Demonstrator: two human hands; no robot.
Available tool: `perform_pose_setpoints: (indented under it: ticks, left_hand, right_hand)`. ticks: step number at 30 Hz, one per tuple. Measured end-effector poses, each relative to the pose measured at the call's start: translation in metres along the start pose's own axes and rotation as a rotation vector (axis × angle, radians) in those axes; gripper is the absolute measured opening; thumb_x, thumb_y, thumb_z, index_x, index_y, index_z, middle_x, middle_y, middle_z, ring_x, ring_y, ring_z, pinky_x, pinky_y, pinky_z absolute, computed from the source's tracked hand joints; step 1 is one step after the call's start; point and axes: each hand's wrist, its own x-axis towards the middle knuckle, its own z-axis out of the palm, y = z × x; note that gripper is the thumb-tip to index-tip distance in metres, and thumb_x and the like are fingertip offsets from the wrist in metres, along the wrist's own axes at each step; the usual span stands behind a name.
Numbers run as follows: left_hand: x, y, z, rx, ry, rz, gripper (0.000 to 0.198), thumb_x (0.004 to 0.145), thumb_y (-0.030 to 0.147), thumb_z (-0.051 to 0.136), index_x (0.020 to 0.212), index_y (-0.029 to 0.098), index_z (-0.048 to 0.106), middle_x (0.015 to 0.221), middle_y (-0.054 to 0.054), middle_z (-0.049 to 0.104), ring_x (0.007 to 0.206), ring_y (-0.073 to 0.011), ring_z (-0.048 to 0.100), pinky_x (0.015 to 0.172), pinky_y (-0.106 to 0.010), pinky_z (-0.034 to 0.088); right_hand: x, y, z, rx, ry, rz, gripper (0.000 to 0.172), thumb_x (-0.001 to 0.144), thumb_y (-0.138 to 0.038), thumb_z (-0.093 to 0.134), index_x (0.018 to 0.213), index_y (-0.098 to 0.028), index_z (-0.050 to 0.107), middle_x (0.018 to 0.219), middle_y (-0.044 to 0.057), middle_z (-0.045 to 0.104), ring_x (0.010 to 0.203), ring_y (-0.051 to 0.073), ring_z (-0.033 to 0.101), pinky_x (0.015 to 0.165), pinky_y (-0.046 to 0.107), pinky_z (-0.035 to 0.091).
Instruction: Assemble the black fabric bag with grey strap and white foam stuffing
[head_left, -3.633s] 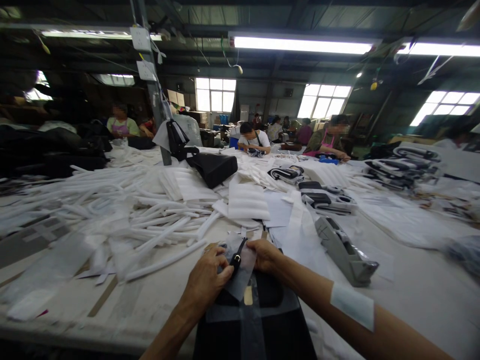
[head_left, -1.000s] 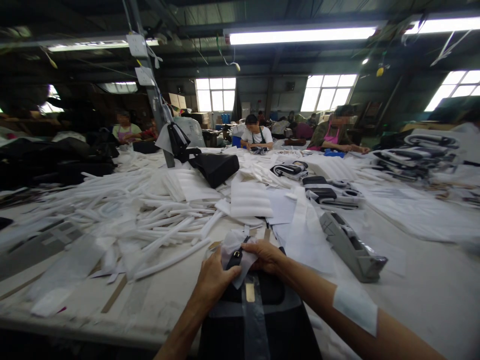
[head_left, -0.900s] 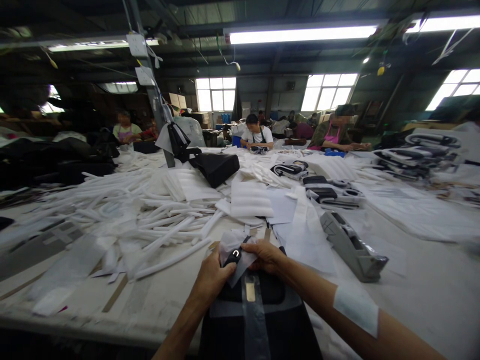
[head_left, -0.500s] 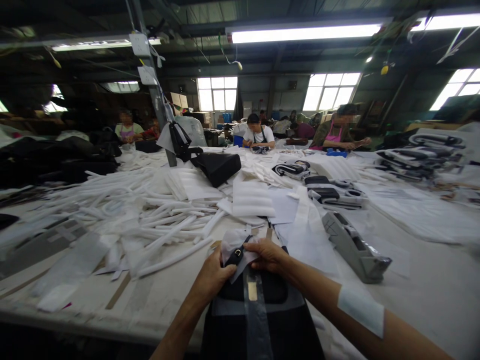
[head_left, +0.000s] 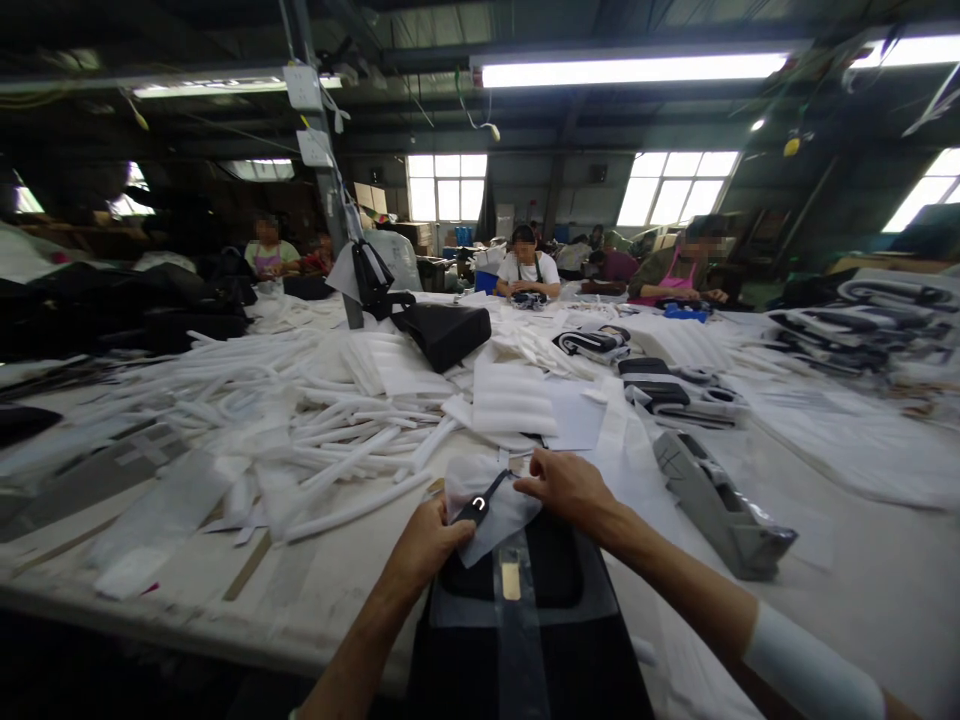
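A black bag (head_left: 525,640) lies on the table edge right below me, with a clear plastic band and a small gold plate on its front. My left hand (head_left: 433,537) is closed on a black strap buckle (head_left: 475,507) and the thin white wrapping sheet (head_left: 487,505) around it. My right hand (head_left: 564,487) rests just right of the sheet, fingers curled and pinching its upper edge.
A heap of white foam tubes (head_left: 300,420) and padded sheets (head_left: 514,398) covers the table ahead. A grey tape dispenser (head_left: 716,505) lies to the right. Another black bag (head_left: 442,332) stands by a post. Several people work at the far end.
My right hand has slid up and right, off the buckle to the sheet's edge. The sheet has spread wider. My view has shifted slightly.
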Motion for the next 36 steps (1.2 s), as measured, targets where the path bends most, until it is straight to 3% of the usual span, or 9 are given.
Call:
perform_pose_setpoints:
  ticks: [3, 5, 7, 10, 14, 20, 26, 32, 36]
  left_hand:
    - [0.000, -0.001, 0.000, -0.018, 0.009, -0.042, 0.037, 0.060, 0.021, 0.064, 0.096, 0.012, 0.070, 0.076, -0.001, 0.070, 0.065, -0.0163, 0.061, 0.060, -0.025, 0.044]
    - [0.000, -0.002, 0.000, -0.011, 0.022, -0.042, 0.035, 0.060, 0.021, 0.065, 0.093, 0.012, 0.071, 0.074, 0.000, 0.069, 0.063, -0.0154, 0.060, 0.060, -0.024, 0.042]
    - [0.000, -0.003, -0.001, -0.007, 0.026, -0.033, 0.031, 0.059, 0.022, 0.065, 0.088, 0.012, 0.070, 0.074, 0.000, 0.069, 0.066, -0.0160, 0.060, 0.063, -0.025, 0.042]
    - [-0.001, -0.003, -0.002, 0.016, 0.035, -0.009, 0.025, 0.066, 0.032, 0.063, 0.081, 0.012, 0.068, 0.073, -0.002, 0.068, 0.071, -0.0186, 0.060, 0.068, -0.028, 0.044]
    - [-0.003, -0.005, -0.005, 0.126, 0.132, -0.001, 0.037, 0.079, 0.048, 0.051, 0.076, 0.014, 0.065, 0.071, -0.003, 0.065, 0.070, -0.0203, 0.058, 0.068, -0.030, 0.043]
    - [-0.009, -0.010, -0.008, 0.178, 0.159, 0.044, 0.041, 0.083, 0.050, 0.044, 0.074, 0.016, 0.063, 0.074, -0.004, 0.065, 0.074, -0.0223, 0.058, 0.070, -0.031, 0.044]
    - [-0.010, -0.003, -0.004, 0.302, 0.159, 0.033, 0.042, 0.078, 0.052, 0.050, 0.075, 0.014, 0.067, 0.069, -0.004, 0.064, 0.069, -0.0216, 0.056, 0.063, -0.029, 0.041]
    - [-0.011, 0.006, 0.006, 0.413, 0.218, -0.001, 0.035, 0.072, 0.049, 0.051, 0.058, 0.017, 0.056, 0.054, 0.002, 0.050, 0.053, -0.0142, 0.045, 0.052, -0.025, 0.030]
    - [-0.008, 0.002, 0.002, 0.380, 0.230, -0.023, 0.034, 0.071, 0.048, 0.053, 0.056, 0.017, 0.054, 0.052, 0.002, 0.048, 0.051, -0.0133, 0.043, 0.051, -0.025, 0.029]
  right_hand:
    - [-0.011, -0.006, 0.008, -0.368, 0.106, -0.455, 0.012, 0.080, -0.026, 0.070, 0.088, -0.021, 0.063, 0.098, 0.005, 0.067, 0.096, 0.023, 0.061, 0.084, 0.033, 0.044]
    - [-0.013, -0.007, 0.023, -0.507, 0.047, -0.716, 0.011, 0.081, -0.021, 0.068, 0.091, -0.021, 0.064, 0.104, 0.005, 0.067, 0.103, 0.023, 0.059, 0.090, 0.034, 0.042]
    - [-0.009, -0.005, 0.040, -0.569, -0.023, -0.840, 0.012, 0.080, -0.017, 0.066, 0.091, -0.020, 0.063, 0.104, 0.005, 0.067, 0.105, 0.023, 0.057, 0.092, 0.034, 0.040]
    - [0.000, 0.001, 0.056, -0.600, -0.043, -0.840, 0.012, 0.079, -0.015, 0.065, 0.090, -0.019, 0.062, 0.096, 0.005, 0.068, 0.098, 0.022, 0.058, 0.088, 0.033, 0.041]
    - [0.006, 0.006, 0.058, -0.554, -0.022, -0.794, 0.011, 0.078, -0.018, 0.068, 0.087, -0.019, 0.061, 0.091, 0.004, 0.066, 0.090, 0.021, 0.059, 0.083, 0.032, 0.040]
    - [0.003, 0.010, 0.058, -0.415, 0.013, -0.744, 0.019, 0.076, -0.017, 0.069, 0.092, -0.019, 0.060, 0.091, 0.003, 0.066, 0.088, 0.020, 0.058, 0.085, 0.032, 0.039]
    - [0.006, 0.012, 0.062, -0.390, 0.018, -0.734, 0.021, 0.075, -0.017, 0.071, 0.093, -0.020, 0.060, 0.092, 0.003, 0.067, 0.092, 0.021, 0.059, 0.087, 0.034, 0.039]
    - [0.006, 0.014, 0.060, -0.381, 0.030, -0.735, 0.021, 0.077, -0.018, 0.072, 0.094, -0.020, 0.060, 0.093, 0.003, 0.067, 0.092, 0.021, 0.060, 0.087, 0.035, 0.040]
    - [0.000, 0.016, 0.055, -0.326, 0.077, -0.805, 0.020, 0.080, -0.026, 0.073, 0.094, -0.021, 0.061, 0.093, 0.003, 0.068, 0.092, 0.021, 0.060, 0.088, 0.035, 0.040]
